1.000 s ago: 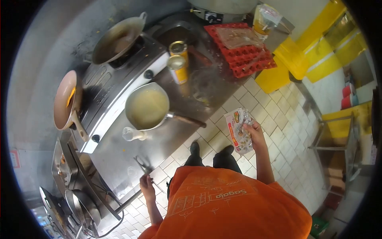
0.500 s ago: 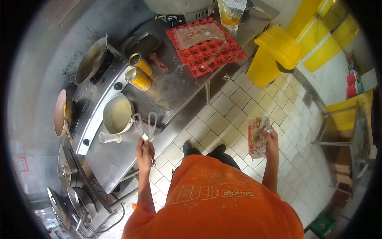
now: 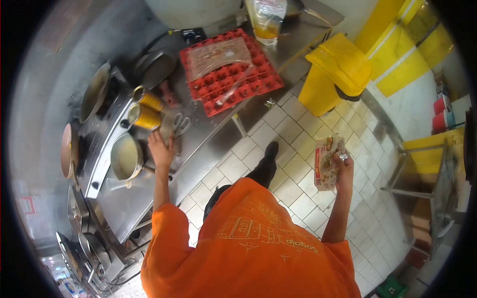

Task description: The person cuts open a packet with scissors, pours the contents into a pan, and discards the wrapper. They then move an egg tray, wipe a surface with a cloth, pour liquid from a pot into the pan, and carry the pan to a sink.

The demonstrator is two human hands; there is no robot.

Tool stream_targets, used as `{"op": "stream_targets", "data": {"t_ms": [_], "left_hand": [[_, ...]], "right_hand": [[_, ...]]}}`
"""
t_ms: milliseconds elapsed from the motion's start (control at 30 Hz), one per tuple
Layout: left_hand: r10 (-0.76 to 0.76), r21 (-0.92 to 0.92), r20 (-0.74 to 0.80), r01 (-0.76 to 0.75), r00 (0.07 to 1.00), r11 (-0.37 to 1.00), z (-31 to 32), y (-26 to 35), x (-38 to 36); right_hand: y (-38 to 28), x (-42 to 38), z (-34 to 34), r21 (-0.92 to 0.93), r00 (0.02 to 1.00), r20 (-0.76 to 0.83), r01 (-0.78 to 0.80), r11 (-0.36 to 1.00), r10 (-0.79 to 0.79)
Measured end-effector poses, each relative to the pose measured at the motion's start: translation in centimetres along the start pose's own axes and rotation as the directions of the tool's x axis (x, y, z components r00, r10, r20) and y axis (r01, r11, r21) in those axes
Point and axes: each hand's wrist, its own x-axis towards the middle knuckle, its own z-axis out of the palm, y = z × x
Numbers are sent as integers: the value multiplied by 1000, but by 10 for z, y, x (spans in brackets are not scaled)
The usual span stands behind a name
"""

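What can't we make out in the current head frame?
All in the head view:
Scissors: blurred near the left hand; can't tell if it touches them.
Saucepan: part of its handle is hidden behind the left wrist.
Packet in the right hand: fine print too small to read.
Pouch: top cut off by the upper edge.

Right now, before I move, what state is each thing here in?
Packet, held in the right hand; opened or sealed, unclear.
Scissors, handle loops outside the left hand; blades unclear.
Cans, open-topped.
Saucepan, uncovered, pale contents inside.
Egg trays, overlapping, clear plastic pack on top.
Pouch, upright, partly filled.
Yellow bin, upright, lid over it.
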Motion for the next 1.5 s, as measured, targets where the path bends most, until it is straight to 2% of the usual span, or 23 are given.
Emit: {"op": "stream_targets", "data": {"t_ms": [100,133,200,233,267,333,400,467,533,600,633,667,733,767,833,867,933,1067,1200,1267,1367,1467,1500], "left_hand": [[17,-128,-122,-32,992,991,-3,43,29],[76,-140,-163,-99,984,985,4,56,42],[42,-333,-136,-85,990,939,10,102,83],[99,-363,-86,-124,991,924,15,124,106],[139,-374,-45,-145,989,916,19,143,127],[276,-245,-106,-294,955,924,43,172,157],[306,-203,-64,-313,950,928,42,205,185],[321,-233,-68,-328,945,916,59,208,198],[245,-223,-82,-258,966,940,63,210,206],[138,-340,-263,-225,955,913,68,204,210],[-18,-432,-299,-119,954,894,63,208,214],[-28,-420,-298,-104,954,901,59,208,217],[-292,-513,-343,82,893,855,51,203,224],[-297,-499,-350,92,888,862,48,201,228],[-492,-833,-291,36,820,552,42,199,238],[-491,-824,-302,36,817,566,36,202,241],[-545,-899,-330,-80,771,431,22,217,247],[-543,-785,-422,7,726,619,-3,254,236],[-571,-738,-456,69,683,672,-6,300,202],[-549,-720,-501,29,669,693,-11,346,186],[-547,-749,-446,40,708,662,0,383,157],[-621,-763,-336,182,708,620,1,441,138],[-604,-777,-321,162,729,608,5,457,132]], "right_hand": [[-10,51,-3,-30,999,29,-23,999,24],[-13,64,-9,-36,999,33,-38,999,39],[-8,93,-26,-39,998,-12,-59,998,58],[-12,113,-28,-31,997,15,-76,997,77],[-22,124,-29,-38,996,39,-81,996,83],[-39,140,-36,-196,979,-69,-202,960,192],[-44,158,-47,-125,990,-91,-117,985,106],[-51,172,-62,-144,984,-142,-132,981,111],[-57,188,-64,-97,980,-147,-150,984,135],[-66,204,-64,-60,976,-160,-159,986,147],[-70,214,-63,-79,976,-147,-176,981,163],[-72,224,-61,-96,975,-133,-192,977,178],[-74,245,-63,-126,979,-74,-199,972,191],[-74,256,-65,-151,981,-32,-196,969,193],[-81,270,-66,-161,981,14,-191,968,196],[-86,275,-67,-169,981,42,-182,969,192],[-90,282,-78,-168,984,37,-167,971,176],[-90,288,-143,-144,986,23,-162,976,167],[-106,289,-221,-99,986,6,-165,981,167],[-116,298,-255,-105,989,22,-142,984,145],[-143,318,-283,-233,989,65,-118,965,136],[-155,352,-306,-209,993,17,-112,972,118],[-150,371,-317,-166,996,0,-91,982,93]]}}
